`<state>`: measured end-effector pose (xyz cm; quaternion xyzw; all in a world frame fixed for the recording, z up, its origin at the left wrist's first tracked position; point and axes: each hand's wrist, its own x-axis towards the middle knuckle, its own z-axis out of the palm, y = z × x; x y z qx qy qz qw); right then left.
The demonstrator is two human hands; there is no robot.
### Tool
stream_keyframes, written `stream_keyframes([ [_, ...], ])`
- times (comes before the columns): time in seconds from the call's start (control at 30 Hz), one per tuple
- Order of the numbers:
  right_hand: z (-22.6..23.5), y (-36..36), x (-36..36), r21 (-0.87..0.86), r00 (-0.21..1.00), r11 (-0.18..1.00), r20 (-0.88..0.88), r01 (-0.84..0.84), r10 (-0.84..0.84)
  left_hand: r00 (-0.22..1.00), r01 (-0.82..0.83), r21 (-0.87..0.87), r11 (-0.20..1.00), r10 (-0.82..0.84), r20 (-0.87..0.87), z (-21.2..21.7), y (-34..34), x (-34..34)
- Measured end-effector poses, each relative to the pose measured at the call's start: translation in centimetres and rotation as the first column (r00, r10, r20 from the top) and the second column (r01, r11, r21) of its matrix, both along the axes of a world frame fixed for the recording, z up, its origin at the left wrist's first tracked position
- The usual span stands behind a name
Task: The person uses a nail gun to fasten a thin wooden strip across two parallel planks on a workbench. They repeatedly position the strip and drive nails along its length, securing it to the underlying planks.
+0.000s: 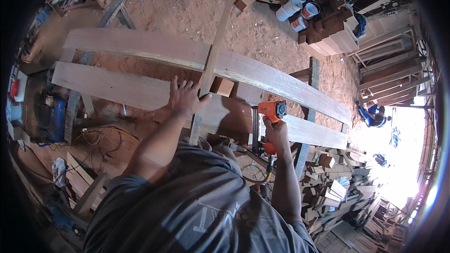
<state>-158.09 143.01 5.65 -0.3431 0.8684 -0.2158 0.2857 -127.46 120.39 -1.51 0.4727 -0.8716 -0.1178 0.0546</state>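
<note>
Five fingers of the left hand (185,97) lie spread flat on the near plank (117,89), just beside the slat (213,61) that crosses both planks. The right hand (276,131) is closed around an orange nail gun (271,112), right of the slat. I think a shot could slip toward the left fingers if the gun comes close. The gun's long axis runs near to far, nose pointing at the plank.

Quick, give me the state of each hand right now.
Left hand: open, fingers spread, pressing flat on the near plank beside the thin cross strip.
Right hand: closed around the orange nail gun.
</note>
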Motion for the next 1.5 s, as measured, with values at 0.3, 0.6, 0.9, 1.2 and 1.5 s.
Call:
stream_keyframes([
  [0.3,0.7,-1.1,0.7,-0.005,0.998,0.999,-0.051,-0.036,0.036,1.000,-0.023,0.018,1.000,0.023,-0.009,0.2,-0.5,0.3],
  [0.6,1.3,-1.3,0.7,0.053,0.992,0.997,-0.116,-0.050,0.056,0.996,0.001,0.115,0.993,-0.011,0.083,0.0,-0.9,-0.3],
  [0.9,5.3,-3.1,3.0,0.043,0.999,0.999,-0.042,0.005,-0.003,0.994,-0.019,0.185,0.983,-0.002,0.113,0.8,-1.2,-0.2],
  [1.2,4.7,-2.8,2.6,0.141,0.998,0.990,-0.064,0.010,-0.001,0.984,-0.029,0.227,0.974,-0.012,0.178,1.6,-1.5,-0.5],
  [1.5,4.4,-2.5,1.7,0.199,1.000,0.980,-0.009,0.013,-0.011,0.999,-0.026,-0.003,1.000,0.027,0.029,-0.3,-0.8,-0.2],
])
